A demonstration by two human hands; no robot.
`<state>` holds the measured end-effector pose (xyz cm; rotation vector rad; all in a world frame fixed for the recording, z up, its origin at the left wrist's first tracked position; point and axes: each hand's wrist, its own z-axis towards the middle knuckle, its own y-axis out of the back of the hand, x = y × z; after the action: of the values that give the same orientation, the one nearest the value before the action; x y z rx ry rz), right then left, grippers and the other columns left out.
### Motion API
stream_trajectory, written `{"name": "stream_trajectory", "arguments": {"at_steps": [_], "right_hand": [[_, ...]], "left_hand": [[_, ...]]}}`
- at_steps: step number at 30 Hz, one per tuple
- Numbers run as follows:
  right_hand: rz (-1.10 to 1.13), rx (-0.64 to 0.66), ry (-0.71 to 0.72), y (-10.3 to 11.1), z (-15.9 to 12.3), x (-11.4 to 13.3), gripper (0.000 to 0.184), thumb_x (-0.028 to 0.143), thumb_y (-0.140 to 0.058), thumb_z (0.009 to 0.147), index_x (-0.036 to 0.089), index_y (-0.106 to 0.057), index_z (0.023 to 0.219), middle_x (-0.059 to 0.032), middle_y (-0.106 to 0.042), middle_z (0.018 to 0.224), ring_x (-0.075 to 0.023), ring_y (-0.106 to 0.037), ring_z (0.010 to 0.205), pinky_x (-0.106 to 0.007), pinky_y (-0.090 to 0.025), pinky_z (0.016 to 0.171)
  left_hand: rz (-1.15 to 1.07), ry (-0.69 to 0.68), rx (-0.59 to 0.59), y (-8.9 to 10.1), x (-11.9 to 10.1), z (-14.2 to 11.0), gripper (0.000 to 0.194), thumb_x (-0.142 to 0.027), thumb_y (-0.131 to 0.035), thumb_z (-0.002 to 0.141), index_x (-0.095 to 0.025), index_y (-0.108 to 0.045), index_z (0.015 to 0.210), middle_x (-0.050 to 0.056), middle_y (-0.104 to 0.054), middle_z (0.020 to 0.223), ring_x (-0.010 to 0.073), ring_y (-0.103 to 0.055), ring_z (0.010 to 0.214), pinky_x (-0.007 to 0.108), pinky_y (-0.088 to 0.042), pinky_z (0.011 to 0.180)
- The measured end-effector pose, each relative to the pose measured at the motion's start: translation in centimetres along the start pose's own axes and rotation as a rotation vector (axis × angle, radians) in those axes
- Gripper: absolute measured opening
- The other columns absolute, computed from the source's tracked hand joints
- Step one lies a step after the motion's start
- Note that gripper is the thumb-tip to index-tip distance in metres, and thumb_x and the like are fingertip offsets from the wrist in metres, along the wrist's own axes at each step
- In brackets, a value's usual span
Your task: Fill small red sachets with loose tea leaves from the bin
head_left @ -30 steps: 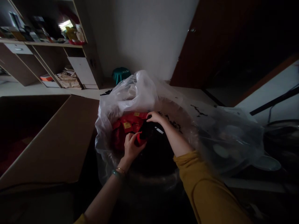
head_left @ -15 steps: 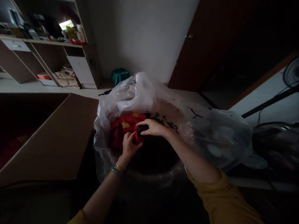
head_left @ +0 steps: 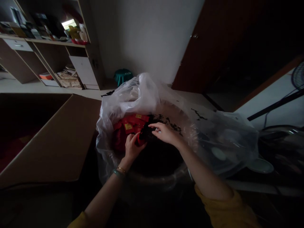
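Note:
My left hand is closed around a small red pouch, whose mouth is partly hidden by dark leaf bits. Just right of it hovers my right hand, fingers a little apart, holding nothing I can see. Below both hands lies a mass of dark loose leaves, probably tea, inside a round container lined with a clear plastic bag. Several red packets with yellow labels are piled against the container's left side, beyond my left hand.
On the left stands a big cardboard box with red stuff deep inside. Behind are a shelf desk, a green bin and a brown door. A fan is at the right edge.
My right hand has drawn back to the right from the pouch mouth, and its fingers have loosened. My left hand keeps its grip on the red pouch in nearly the same spot.

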<state>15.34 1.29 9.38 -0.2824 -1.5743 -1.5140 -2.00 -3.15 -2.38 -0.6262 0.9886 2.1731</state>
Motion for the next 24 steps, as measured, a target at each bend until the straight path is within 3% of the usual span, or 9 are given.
{"name": "stream_trajectory", "arguments": {"at_steps": [3, 6, 9, 13, 17, 24], "right_hand": [[-0.198, -0.042, 0.246, -1.2, -1.8, 0.5, 0.018, 0.022, -0.067, 0.078, 0.020, -0.069, 0.096, -0.0050, -0.067, 0.093, -0.0173, -0.059, 0.086, -0.034, -0.049, 0.083], [-0.415, 0.004, 0.371, -3.1, -3.0, 1.1, 0.017, 0.030, -0.070, 0.078, 0.019, -0.070, 0.090, -0.0086, -0.067, 0.090, -0.0230, -0.053, 0.092, -0.038, -0.046, 0.084], [-0.515, 0.061, 0.364, -4.2, -3.0, 0.8, 0.010, 0.028, -0.066, 0.081, 0.018, -0.069, 0.081, -0.0086, -0.065, 0.086, -0.0233, -0.052, 0.089, -0.037, -0.046, 0.080], [-0.426, 0.005, 0.314, -3.7, -2.7, -0.7, 0.012, 0.026, -0.060, 0.086, 0.018, -0.067, 0.082, -0.0074, -0.063, 0.084, -0.0203, -0.052, 0.089, -0.033, -0.045, 0.083], [-0.378, -0.055, 0.244, -3.1, -2.9, -2.2, 0.016, 0.030, -0.057, 0.088, 0.017, -0.067, 0.088, -0.0096, -0.060, 0.093, -0.0190, -0.055, 0.086, -0.035, -0.045, 0.086], [-0.276, 0.030, 0.265, -3.0, -3.4, -3.3, 0.015, 0.026, -0.050, 0.091, 0.017, -0.062, 0.094, -0.0096, -0.061, 0.100, -0.0201, -0.056, 0.095, -0.039, -0.045, 0.090]], "left_hand": [[-0.001, 0.016, 0.040, 0.0, 0.0, -0.1, 0.051, -0.030, -0.074, 0.067, -0.021, -0.059, 0.115, 0.004, -0.055, 0.087, 0.0195, -0.054, 0.082, 0.032, -0.049, 0.075], [-0.017, 0.013, 0.089, -0.1, 0.0, -0.2, 0.052, -0.019, -0.069, 0.066, -0.020, -0.057, 0.117, 0.004, -0.055, 0.087, 0.0195, -0.055, 0.082, 0.032, -0.048, 0.076], [-0.026, -0.006, 0.108, -0.1, 0.0, -0.3, 0.056, -0.017, -0.069, 0.065, -0.020, -0.054, 0.118, 0.005, -0.056, 0.092, 0.0207, -0.055, 0.086, 0.034, -0.048, 0.079], [-0.012, 0.002, 0.155, -0.2, 0.1, -0.3, 0.062, -0.034, -0.078, 0.059, -0.019, -0.055, 0.114, 0.007, -0.056, 0.099, 0.0241, -0.055, 0.094, 0.038, -0.049, 0.083], [-0.105, 0.088, 0.295, -0.3, 0.0, -0.4, 0.059, -0.038, -0.078, 0.060, -0.019, -0.054, 0.111, 0.006, -0.061, 0.100, 0.0220, -0.060, 0.088, 0.036, -0.050, 0.081], [-0.369, 0.232, 0.390, 0.6, -0.7, 0.1, 0.074, -0.043, -0.085, 0.048, -0.014, -0.056, 0.110, 0.007, -0.066, 0.099, 0.0220, -0.061, 0.088, 0.034, -0.049, 0.081]]}}
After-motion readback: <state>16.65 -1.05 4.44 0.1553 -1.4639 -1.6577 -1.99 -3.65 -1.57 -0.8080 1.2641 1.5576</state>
